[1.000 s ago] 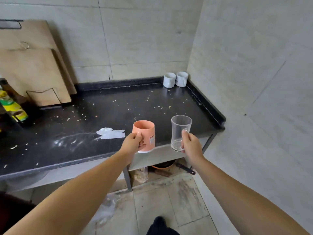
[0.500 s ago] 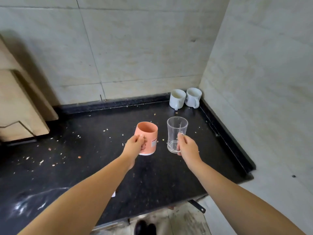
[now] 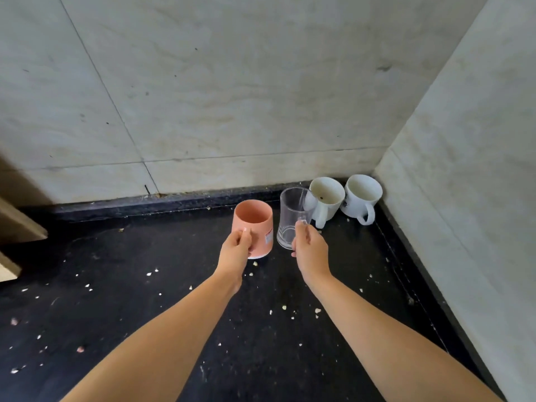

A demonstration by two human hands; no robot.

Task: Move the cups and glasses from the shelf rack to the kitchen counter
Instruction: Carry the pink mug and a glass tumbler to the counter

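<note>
My left hand (image 3: 235, 248) grips a salmon-pink cup (image 3: 254, 224) by its near side. My right hand (image 3: 308, 248) holds a clear glass (image 3: 293, 217) by its near wall. Both are upright, side by side, low over the black counter (image 3: 174, 300) near its back right corner; I cannot tell whether their bases touch it. Two white mugs (image 3: 326, 198) (image 3: 362, 197) stand in the corner just beyond the glass, handles toward me.
Tiled walls close the counter at the back and on the right. A wooden cutting board (image 3: 17, 227) leans at the left edge. Crumbs lie scattered over the black surface. A raised black lip runs along the back and right edges.
Both hands have carried the pink cup and the glass forward over the counter toward the back right corner, close to the white mugs. The camera has moved in nearer.
</note>
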